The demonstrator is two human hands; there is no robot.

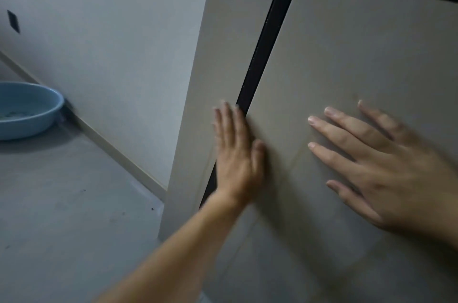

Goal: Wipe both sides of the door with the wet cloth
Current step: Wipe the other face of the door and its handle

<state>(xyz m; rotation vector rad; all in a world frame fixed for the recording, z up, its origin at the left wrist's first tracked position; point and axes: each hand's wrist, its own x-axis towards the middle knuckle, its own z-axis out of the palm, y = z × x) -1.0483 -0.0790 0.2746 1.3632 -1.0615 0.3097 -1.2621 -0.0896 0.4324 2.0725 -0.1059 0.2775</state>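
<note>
door (359, 55) lies under my left hand (238, 154) and right hand (391, 169), fingers (347, 129) straight, holding nothing; no cloth in sight; blue basin (53, 114) at frame's left edge, nearer my left.

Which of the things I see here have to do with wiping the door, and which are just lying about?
Part of the job: the door, the left hand and the right hand, both flat against it. No cloth shows.
Just about: the blue basin on the floor by the wall, maybe for wetting the cloth; the dark plate on the wall.
</note>
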